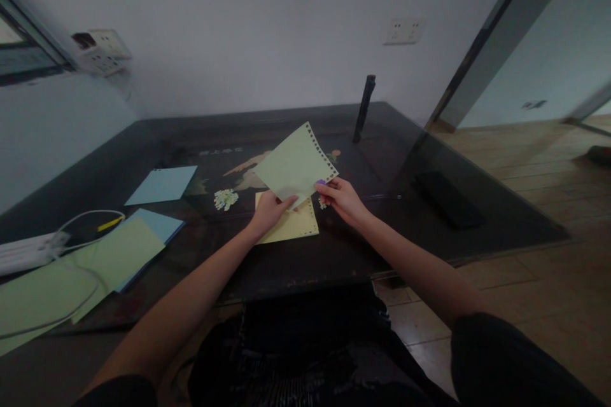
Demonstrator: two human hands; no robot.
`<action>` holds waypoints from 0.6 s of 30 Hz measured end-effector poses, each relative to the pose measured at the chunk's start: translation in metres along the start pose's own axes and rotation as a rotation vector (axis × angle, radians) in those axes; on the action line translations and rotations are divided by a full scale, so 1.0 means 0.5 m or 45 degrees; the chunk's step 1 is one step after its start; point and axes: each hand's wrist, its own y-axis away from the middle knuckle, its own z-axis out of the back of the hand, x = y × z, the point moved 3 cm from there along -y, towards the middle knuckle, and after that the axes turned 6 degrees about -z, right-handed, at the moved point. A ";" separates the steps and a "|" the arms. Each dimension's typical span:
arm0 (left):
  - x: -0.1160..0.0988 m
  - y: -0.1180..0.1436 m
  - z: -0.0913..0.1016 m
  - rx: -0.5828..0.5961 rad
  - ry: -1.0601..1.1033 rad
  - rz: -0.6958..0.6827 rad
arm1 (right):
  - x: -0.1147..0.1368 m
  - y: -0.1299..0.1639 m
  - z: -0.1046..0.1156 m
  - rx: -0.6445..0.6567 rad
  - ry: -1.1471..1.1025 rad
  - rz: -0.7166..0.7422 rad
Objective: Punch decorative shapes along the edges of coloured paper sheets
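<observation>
A pale green sheet of paper (293, 162) is held up at a tilt above the table, with a row of small punched holes along its right edge. My left hand (271, 211) pinches its lower edge, thumb on top. At the sheet's right corner my right hand (346, 200) grips a small purple hole punch (321, 183), mostly hidden by the fingers. Beneath them lies a yellow sheet (286, 227), also holed along its right edge. A small heap of punched-out paper bits (225, 199) sits to the left, and a few more bits (323, 204) lie below my right hand.
The dark table (305, 267) carries a blue sheet (162, 184) and green sheets (119, 248) at left, beside a white power strip (28, 253) with cables. A black upright object (365, 108) stands at the back. A flat black object (449, 198) lies at right.
</observation>
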 end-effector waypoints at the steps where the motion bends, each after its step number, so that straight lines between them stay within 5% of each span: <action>1: 0.000 0.000 0.000 0.001 0.010 -0.003 | 0.000 0.000 0.000 0.001 0.002 -0.001; 18: -0.015 -0.001 0.002 -0.004 -0.048 -0.006 | 0.004 0.001 0.001 0.001 0.002 -0.022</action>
